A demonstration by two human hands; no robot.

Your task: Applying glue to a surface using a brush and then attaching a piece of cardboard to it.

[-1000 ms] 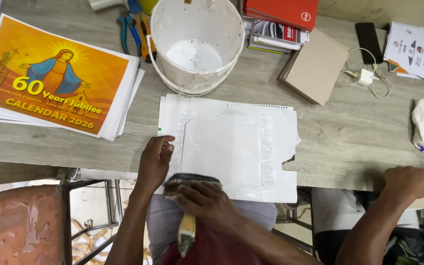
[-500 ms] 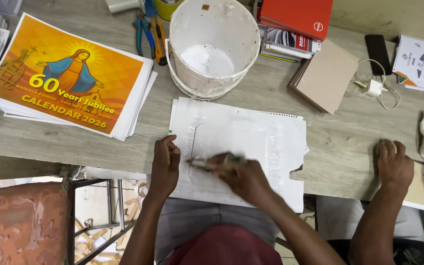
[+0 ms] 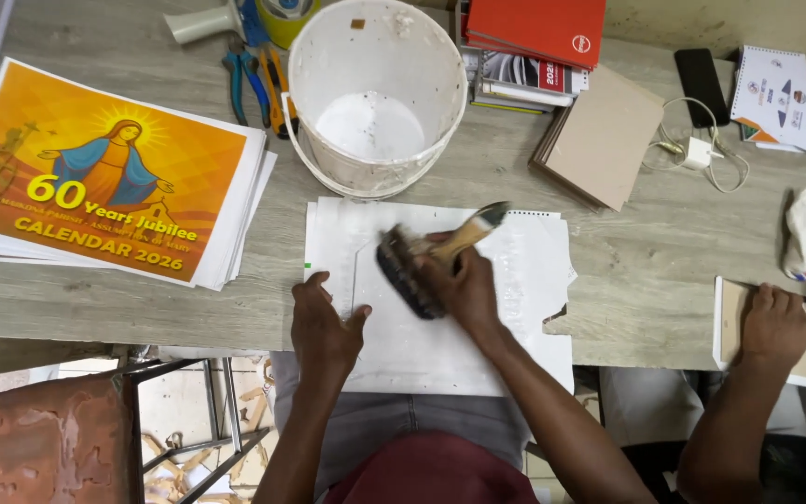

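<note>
2 hands, right hand (image 3: pixel 464 285) fingers wrapped around brush (image 3: pixel 426 261), left hand (image 3: pixel 324 322) flat on white sheet (image 3: pixel 524 280)

One bucket (image 3: pixel 375 93), one brush (image 3: pixel 422 261), two pliers (image 3: pixel 254 79) (blue and orange), one phone (image 3: pixel 700 75).

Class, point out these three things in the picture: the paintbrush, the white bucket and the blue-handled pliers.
paintbrush (image 3: pixel 409 271), head view, on the dark bristles.
white bucket (image 3: pixel 314 75), head view, on its left wall.
blue-handled pliers (image 3: pixel 238 79), head view, on a blue handle.
</note>
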